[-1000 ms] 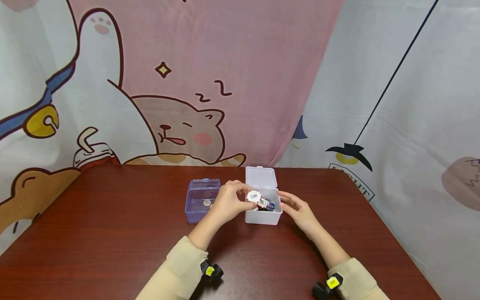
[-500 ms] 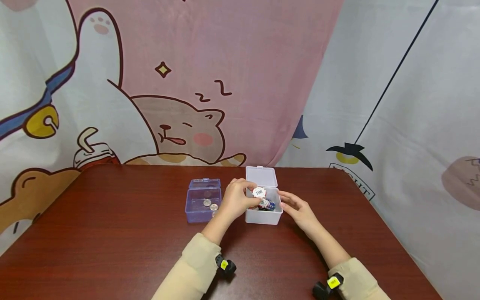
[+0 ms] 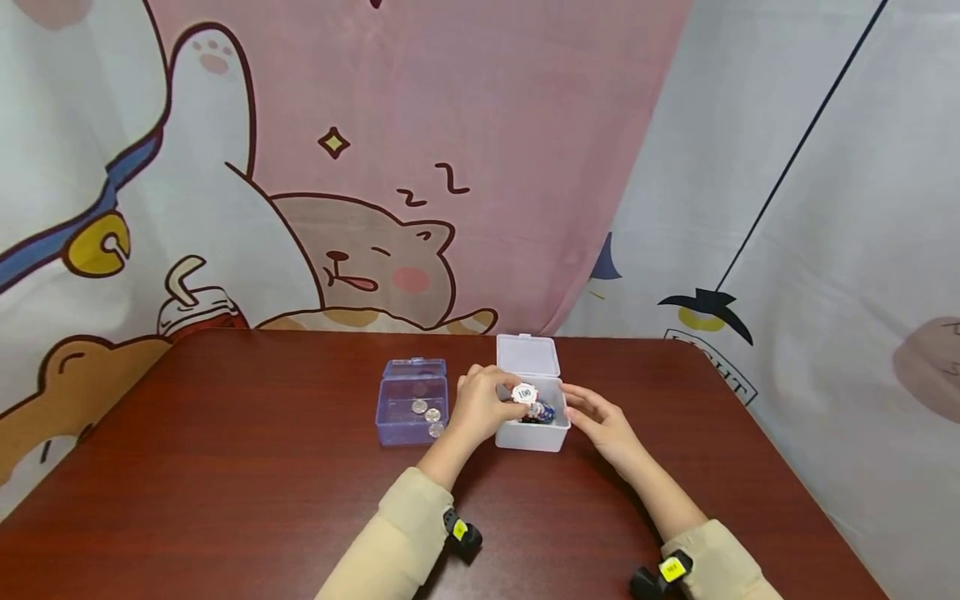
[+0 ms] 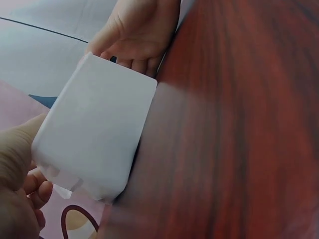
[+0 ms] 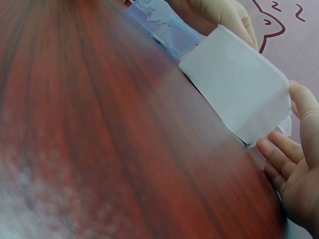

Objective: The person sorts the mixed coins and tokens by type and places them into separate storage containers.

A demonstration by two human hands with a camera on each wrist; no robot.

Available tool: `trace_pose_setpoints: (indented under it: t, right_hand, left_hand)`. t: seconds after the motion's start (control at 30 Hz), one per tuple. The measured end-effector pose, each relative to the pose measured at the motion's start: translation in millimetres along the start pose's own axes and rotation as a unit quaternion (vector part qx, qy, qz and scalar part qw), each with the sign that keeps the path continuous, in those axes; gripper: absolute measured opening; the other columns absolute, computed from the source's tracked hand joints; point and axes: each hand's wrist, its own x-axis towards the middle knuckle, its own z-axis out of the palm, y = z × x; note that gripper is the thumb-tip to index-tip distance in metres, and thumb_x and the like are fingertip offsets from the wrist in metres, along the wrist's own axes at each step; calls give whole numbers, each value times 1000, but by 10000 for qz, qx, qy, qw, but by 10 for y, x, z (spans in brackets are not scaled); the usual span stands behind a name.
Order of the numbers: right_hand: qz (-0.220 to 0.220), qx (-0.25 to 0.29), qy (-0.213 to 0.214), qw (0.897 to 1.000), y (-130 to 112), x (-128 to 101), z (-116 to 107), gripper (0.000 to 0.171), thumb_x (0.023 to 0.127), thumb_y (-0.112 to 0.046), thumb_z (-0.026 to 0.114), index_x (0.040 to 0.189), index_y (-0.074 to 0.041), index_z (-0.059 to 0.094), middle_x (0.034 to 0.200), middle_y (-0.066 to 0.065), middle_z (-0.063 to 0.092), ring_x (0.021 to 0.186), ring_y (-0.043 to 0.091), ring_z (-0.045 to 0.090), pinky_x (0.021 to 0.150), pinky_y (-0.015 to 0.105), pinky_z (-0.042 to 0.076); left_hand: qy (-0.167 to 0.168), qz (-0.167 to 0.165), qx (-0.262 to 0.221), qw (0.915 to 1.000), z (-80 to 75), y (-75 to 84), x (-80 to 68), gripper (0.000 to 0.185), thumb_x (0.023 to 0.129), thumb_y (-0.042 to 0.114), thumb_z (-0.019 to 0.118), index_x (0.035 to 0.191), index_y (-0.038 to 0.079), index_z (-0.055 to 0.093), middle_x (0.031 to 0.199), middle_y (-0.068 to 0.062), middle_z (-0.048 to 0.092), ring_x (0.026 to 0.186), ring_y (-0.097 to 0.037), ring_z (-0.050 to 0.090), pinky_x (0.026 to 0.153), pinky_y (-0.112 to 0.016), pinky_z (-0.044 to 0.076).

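In the head view my left hand (image 3: 480, 406) is over the left side of an open white plastic box (image 3: 531, 438). Between its thumb and fingers it pinches a white poker chip (image 3: 525, 393) marked 100. Below lie more chips (image 3: 543, 412), some blue, partly covered by that hand. My right hand (image 3: 606, 423) touches the box's right wall with its fingers fairly straight and its thumb at the rim. Both wrist views show the outside of the white box (image 4: 99, 114) with a hand at either side, but hide its inside.
Just left stands a translucent blue box (image 3: 393, 429), lid raised, with several silver coins (image 3: 419, 407) inside. The white box's lid (image 3: 527, 356) leans back. Both boxes stand on a dark red wooden table (image 3: 247, 467), with a printed cloth (image 3: 540, 150) hanging behind.
My left hand has moved right with the chip, further over the white box, uncovering coins in the blue box. The right hand stays at the white box's wall. The head view shifts slightly.
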Motion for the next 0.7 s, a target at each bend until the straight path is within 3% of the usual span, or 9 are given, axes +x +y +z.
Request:
trace_pose_setpoints:
  t: [0.7]
  right_hand:
    - [-57, -2, -54, 10000, 1, -11, -20, 42, 96, -14, 59, 136, -5, 52, 131, 22, 54, 121, 35, 50, 88, 22, 43]
  left_hand:
    - [8, -167, 241, 9996, 31, 34, -17, 40, 69, 27, 83, 104, 9, 75, 94, 2, 68, 88, -19, 53, 76, -37, 36]
